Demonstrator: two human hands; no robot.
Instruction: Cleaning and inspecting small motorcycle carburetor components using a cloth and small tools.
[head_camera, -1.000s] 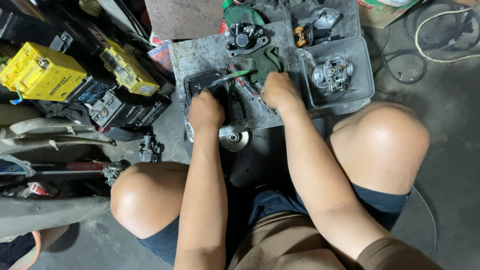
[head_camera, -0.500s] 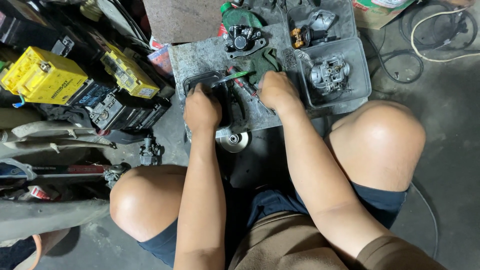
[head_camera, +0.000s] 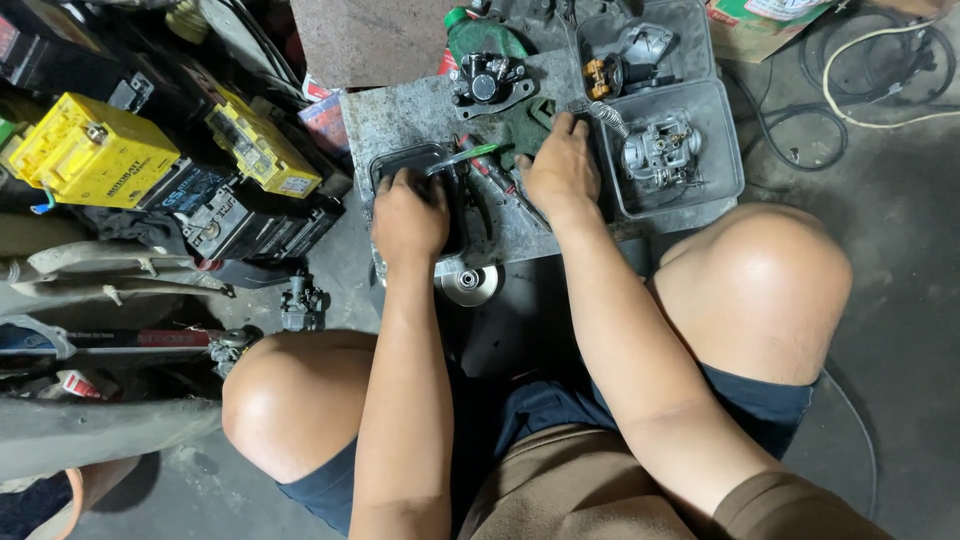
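My left hand (head_camera: 408, 215) is curled over the near edge of a shallow black tray (head_camera: 400, 160) on a worn grey metal slab (head_camera: 400, 115). My right hand (head_camera: 560, 168) lies palm down on a dark green rag (head_camera: 525, 120), its fingertips bent under and hidden, close to a small coil spring (head_camera: 610, 115). Between the hands lie a green-handled tool (head_camera: 470, 155) and a red-handled screwdriver (head_camera: 490, 172). A black brake caliper (head_camera: 485, 80) sits at the slab's far edge.
Two grey plastic bins sit on the right: one holds a carburetor (head_camera: 660, 150), the other (head_camera: 690, 30) small parts. Yellow batteries (head_camera: 90, 150) and black ones are stacked at left. A round metal disc (head_camera: 468, 283) lies under the slab's near edge. My bare knees (head_camera: 750, 280) flank the work.
My right hand has crept slightly farther up onto the green rag. My left hand has stayed on the black tray's edge.
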